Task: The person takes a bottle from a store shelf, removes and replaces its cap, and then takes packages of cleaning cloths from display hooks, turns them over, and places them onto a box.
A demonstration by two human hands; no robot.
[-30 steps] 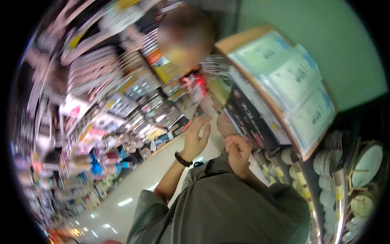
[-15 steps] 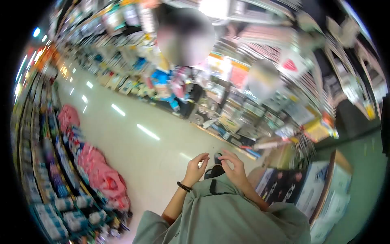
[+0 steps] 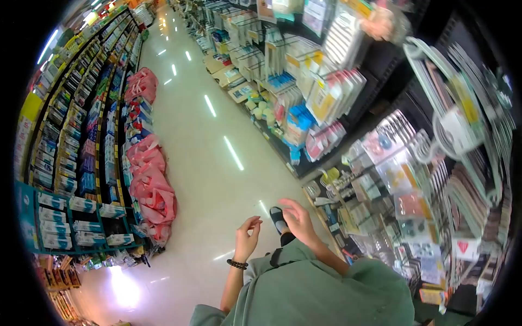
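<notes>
In front of my green clothing, my left hand [image 3: 247, 239] hangs in the air with its fingers loosely curved and apart. It holds nothing, and a dark bead bracelet [image 3: 237, 264] circles that wrist. My right hand [image 3: 300, 221] is just to its right, also empty, with the fingers stretched and slightly bent. Between and below the hands shows one foot in a dark slipper [image 3: 277, 217] on the shiny floor. Nearest to my right hand is the lower shelf with small packaged goods [image 3: 326, 201]. Neither hand touches any goods.
A pale tiled aisle [image 3: 201, 157] runs away ahead. Along the left, pink plastic bags [image 3: 152, 185] lie at the foot of stocked shelves [image 3: 81, 130]. On the right, packets [image 3: 337, 95] hang on hooks, and white plastic hangers [image 3: 457, 130] jut out.
My view has turned left, so the aisle now runs more straight ahead and the left shelves show more fully. Both hands stay empty; the right fingers have stretched out somewhat.
</notes>
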